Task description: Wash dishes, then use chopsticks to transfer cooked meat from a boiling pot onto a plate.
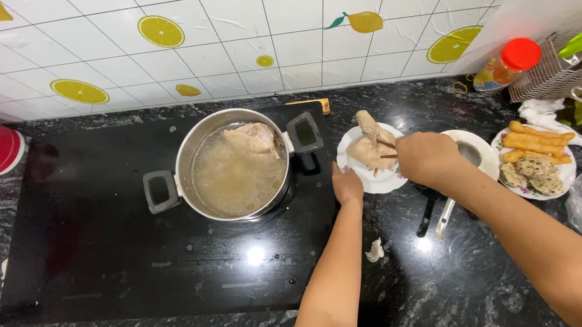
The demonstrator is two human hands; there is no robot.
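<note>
The left hand [347, 185] steadies the small plate [352, 145]; the right hand [427, 159] grip is closed on chopsticks [389, 155], pressing the boiled chicken [370, 145] just beyond it. The slippery meat may slide off onto the desk [408, 271].

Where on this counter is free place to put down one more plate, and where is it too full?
Bare room: the black cooktop in front of the pot, and the dark counter between the two forearms, save a small white scrap. Crowded: right of the pot, where the left hand steadies the chicken plate, the right hand works, and the fried-food plate sits.
</note>
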